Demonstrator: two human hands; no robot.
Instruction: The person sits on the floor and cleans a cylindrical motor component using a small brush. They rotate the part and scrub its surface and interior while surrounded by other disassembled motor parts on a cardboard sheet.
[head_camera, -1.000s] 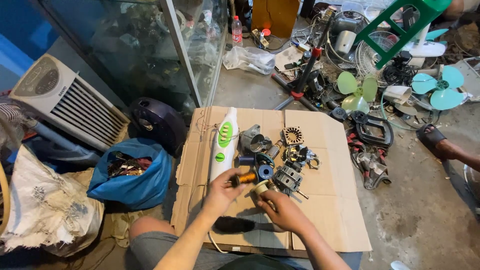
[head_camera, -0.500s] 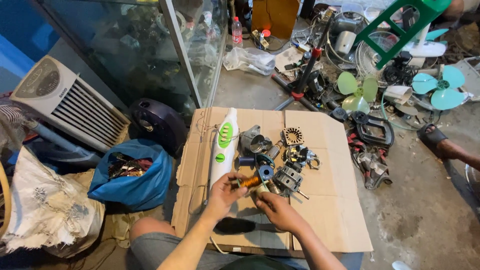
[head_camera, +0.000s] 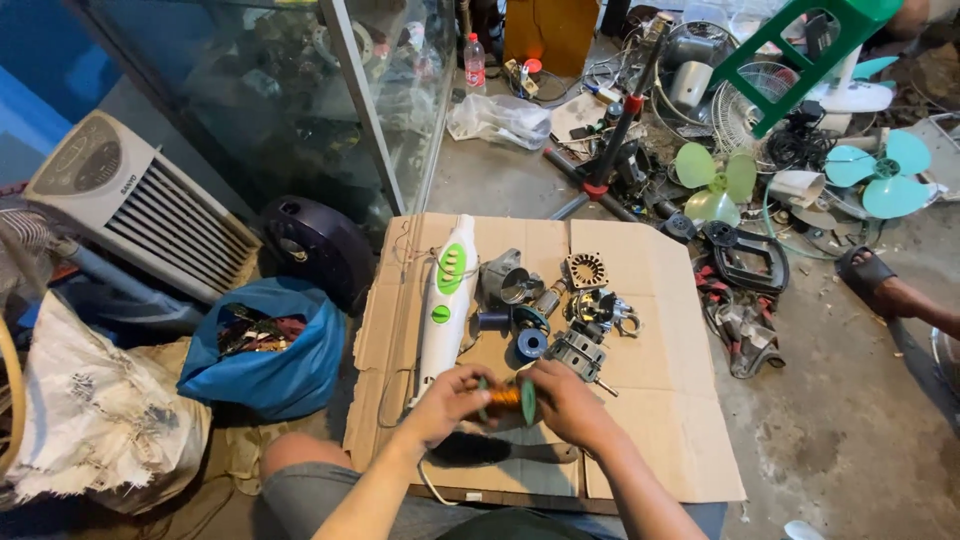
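On a flattened cardboard sheet (head_camera: 660, 420) laid over the workshop floor, we hold a small copper-wound coil (head_camera: 505, 397) with green end caps between both hands, at the sheet's near edge. Our left hand (head_camera: 450, 398) pinches one end and our right hand (head_camera: 562, 402) closes its grip on the other. Beyond the coil, a white-and-green appliance casing (head_camera: 447, 295), a blue spool (head_camera: 531, 343) and several metal motor parts (head_camera: 580, 352) lie apart on the sheet, so the teardown looks well advanced; nothing appears refitted yet.
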